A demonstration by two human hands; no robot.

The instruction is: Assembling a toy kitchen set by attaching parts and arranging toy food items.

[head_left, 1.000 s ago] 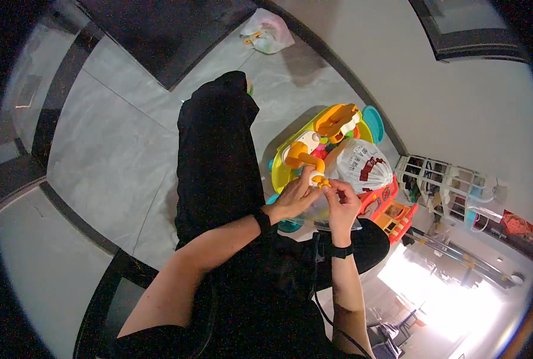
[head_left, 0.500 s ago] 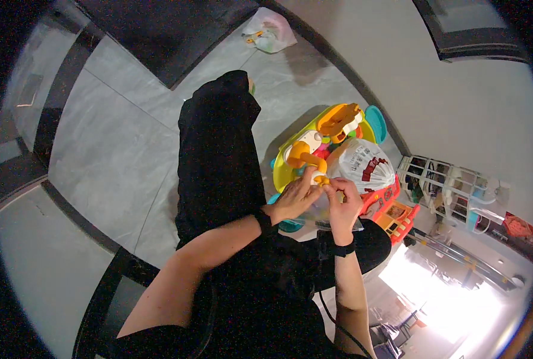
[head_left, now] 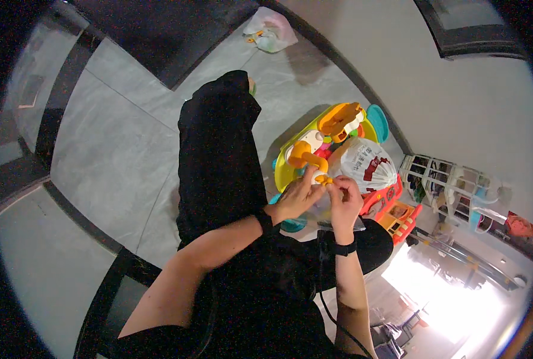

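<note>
My left hand [head_left: 298, 198] is closed around the white and orange end piece [head_left: 320, 178] of a toy, just below a curved orange tube [head_left: 310, 157]. My right hand [head_left: 345, 202] comes in from the right, with thumb and fingertips pinched on the small orange tip of that piece. The two hands almost touch, and their fingers hide part of it. Behind them stands a yellow-green toy tub [head_left: 284, 173], holding an orange scalloped part [head_left: 340, 118], a white part and several small coloured pieces.
A tied white plastic bag [head_left: 368, 164] sits against the tub's right side. Beside it are a red and orange toy [head_left: 395, 215] and a white wire rack [head_left: 446, 185] along the wall. Another plastic bag [head_left: 269, 31] lies on the floor farther off. My black-trousered leg [head_left: 218, 161] stretches out left of the tub.
The fingertips of my right hand have shifted slightly, and a little more of the orange tip shows between the hands. My left hand keeps its hold.
</note>
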